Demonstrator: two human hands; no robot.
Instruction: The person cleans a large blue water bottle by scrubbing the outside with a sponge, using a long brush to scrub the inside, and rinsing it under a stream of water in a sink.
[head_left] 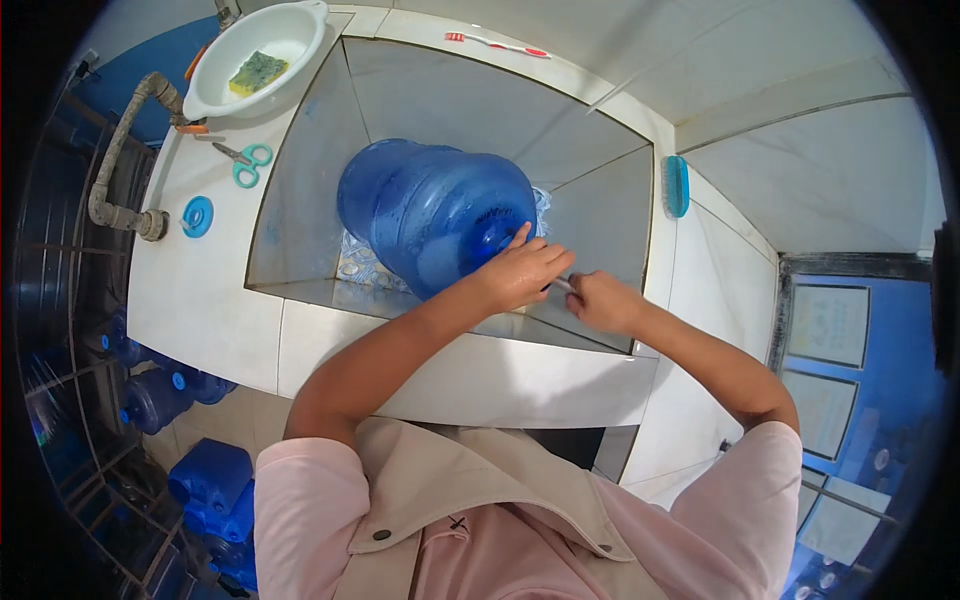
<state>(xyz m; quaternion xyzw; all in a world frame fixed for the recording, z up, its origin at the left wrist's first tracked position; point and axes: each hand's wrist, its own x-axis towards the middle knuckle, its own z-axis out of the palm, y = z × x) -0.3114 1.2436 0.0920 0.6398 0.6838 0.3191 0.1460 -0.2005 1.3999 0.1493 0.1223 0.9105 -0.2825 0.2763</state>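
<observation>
A large translucent blue water jug (420,205) lies on its side in the grey tiled basin, its neck turned toward me. Wet drops show on its wall. My left hand (527,273) is closed at the neck, fingers over the rim, and hides most of the mouth. To its right, my right hand (603,302) is closed round a thin grey rod (563,285). The rod runs toward the jug's mouth; its far end is hidden. Under the jug lies a blue and white patterned cloth (368,268).
A white bowl (205,85) with a green-yellow sponge (258,72) stands far left. Nearer are scissors (246,164) and a blue ring-shaped cap (197,216). A toothbrush (498,45) and a blue scrub brush (677,186) lie on the rim. More jugs (158,400) are on the lower left.
</observation>
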